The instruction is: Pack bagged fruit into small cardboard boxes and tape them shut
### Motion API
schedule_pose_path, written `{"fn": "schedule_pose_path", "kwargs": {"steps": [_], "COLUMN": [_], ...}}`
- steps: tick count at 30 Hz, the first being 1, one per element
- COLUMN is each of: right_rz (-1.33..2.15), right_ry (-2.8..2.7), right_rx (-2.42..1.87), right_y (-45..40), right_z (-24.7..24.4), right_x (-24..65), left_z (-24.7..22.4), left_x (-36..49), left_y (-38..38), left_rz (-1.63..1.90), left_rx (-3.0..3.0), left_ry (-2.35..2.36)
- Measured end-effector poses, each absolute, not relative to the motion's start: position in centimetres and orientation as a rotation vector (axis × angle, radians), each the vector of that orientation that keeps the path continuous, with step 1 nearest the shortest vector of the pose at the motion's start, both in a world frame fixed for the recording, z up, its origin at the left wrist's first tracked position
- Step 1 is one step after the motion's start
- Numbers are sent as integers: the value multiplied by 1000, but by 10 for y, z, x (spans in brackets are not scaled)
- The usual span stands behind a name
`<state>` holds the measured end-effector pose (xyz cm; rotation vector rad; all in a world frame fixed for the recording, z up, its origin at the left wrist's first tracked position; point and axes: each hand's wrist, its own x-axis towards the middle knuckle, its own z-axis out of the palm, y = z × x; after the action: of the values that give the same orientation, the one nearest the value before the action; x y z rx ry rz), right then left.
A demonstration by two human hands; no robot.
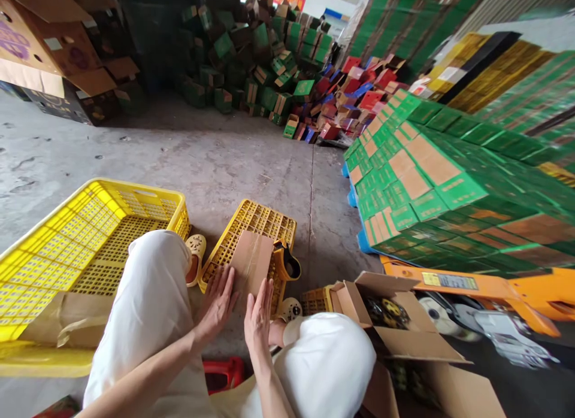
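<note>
A small brown cardboard box (253, 256) with a strip of clear tape along its top lies on an upturned yellow plastic crate (258, 213) between my feet. My left hand (217, 305) rests flat at the box's near left edge, fingers stretched out. At the near right edge is my right hand (259, 316), its fingers straight and pointing forward. Both hands are open and seem to touch the box without gripping it. Beside the box's right side sits an orange and black tape dispenser (288, 263) on the crate.
To the left stands a large yellow basket (148, 193) with a flattened piece of cardboard (67, 322) inside. Opened cartons (404, 331) with dark and yellow contents are at my right, near an orange pallet jack (489, 283). Beyond it rise stacked green boxes (422, 160); loose cartons (269, 76) lie behind.
</note>
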<state>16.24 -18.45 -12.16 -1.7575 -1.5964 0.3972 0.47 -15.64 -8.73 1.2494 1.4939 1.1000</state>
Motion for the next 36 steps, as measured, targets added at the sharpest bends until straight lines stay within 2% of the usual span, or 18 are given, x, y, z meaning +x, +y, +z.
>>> {"fn": "schedule_pose_path", "kwargs": {"steps": [4, 7, 18, 25, 36], "right_rz": [347, 354, 258, 224, 155], "right_ry": [-1864, -1986, -2149, -2170, -2301], "right_rx": [-1716, -1716, -1788, -1836, -1824], "right_y": [-190, -187, -130, -80, 12], "right_z": [-109, -98, -65, -65, -56], "right_x": [164, 168, 178, 181, 172], "left_z": [-96, -102, -93, -99, -95], "left_x": [1, 0, 6, 14, 5], "left_y": [-170, -172, -144, -138, -129], "left_rz": [879, 740, 738, 752, 758], "left_rx": [2122, 2424, 2461, 2421, 2385], "left_ry": [1334, 1346, 1361, 1449, 1320]}}
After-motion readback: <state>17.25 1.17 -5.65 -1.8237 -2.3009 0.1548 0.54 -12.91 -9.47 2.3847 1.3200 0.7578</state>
